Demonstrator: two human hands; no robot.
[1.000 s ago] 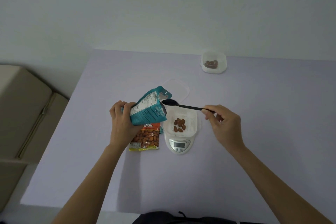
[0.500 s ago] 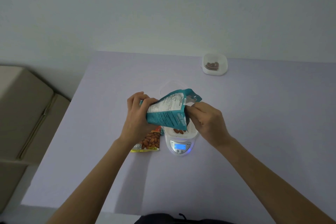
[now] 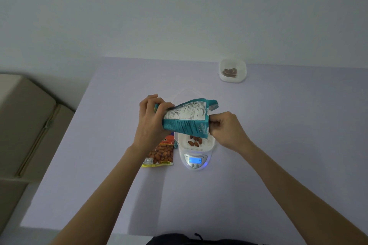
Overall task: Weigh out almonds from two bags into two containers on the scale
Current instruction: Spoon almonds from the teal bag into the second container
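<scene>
While left hand point(image 3: 153, 120) grips teal foil bag point(image 3: 186, 121) (right hand point(image 3: 226, 128) curled at its mouth, grasp unclear), add brown almonds point(image 3: 195, 141) singly, watching white digital scale point(image 3: 196, 162).

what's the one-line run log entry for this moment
left hand: grips teal bag, tilted over scale | right hand: curled at bag mouth | container on scale: few almonds | scale display: lit

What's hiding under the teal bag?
A white container sits on the scale below the teal bag, with a few almonds showing. The bag covers the container's far part, so any almonds there cannot be seen.
</scene>
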